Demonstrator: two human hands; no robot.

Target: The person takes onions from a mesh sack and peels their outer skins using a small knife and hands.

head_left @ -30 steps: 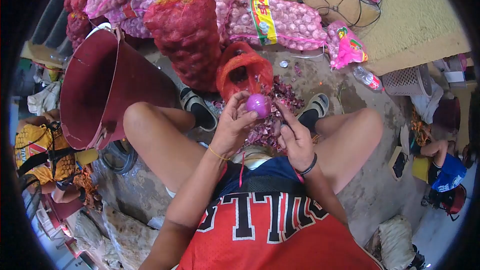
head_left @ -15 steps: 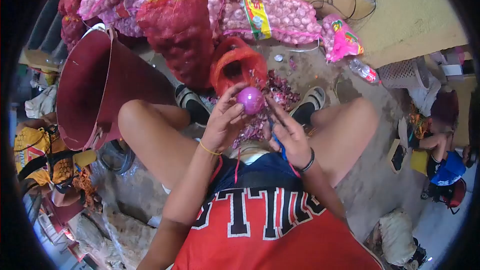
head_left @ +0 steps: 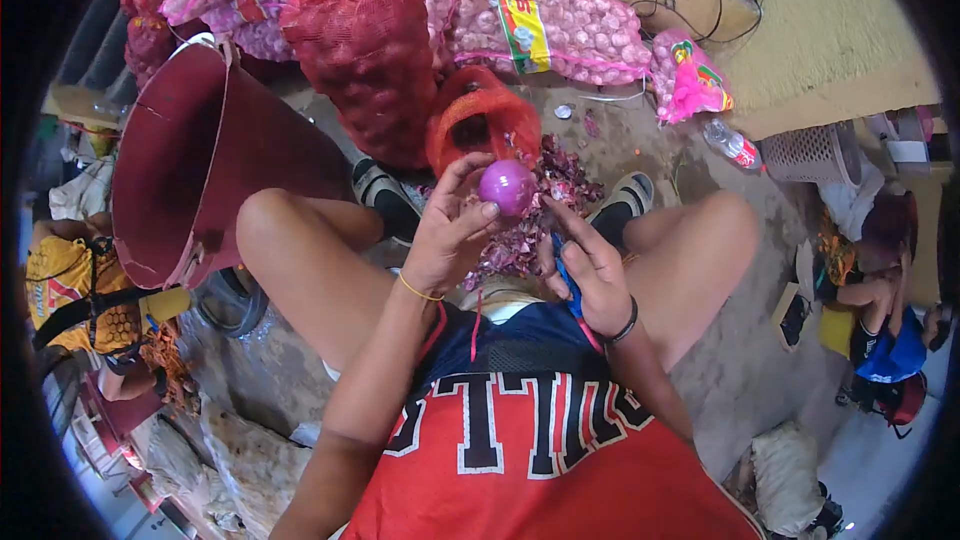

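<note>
Holds a shiny purple onion (head_left: 508,188) in the left grip (head_left: 453,232)

Closes left fingers and thumb around the onion's side, between the knees. Curls the right grip (head_left: 597,280) partway about a blue object (head_left: 567,265), mostly hidden by the fingers, with one fingertip just beside the onion. Sits over purple skins (head_left: 565,180) scattered on the floor. Has, just beyond, an open red mesh bag (head_left: 515,125) beside a full red sack (head_left: 365,65), with a large dark-red tub (head_left: 270,155) to the left. Faces pink net sacks (head_left: 595,35) farther off.
</note>
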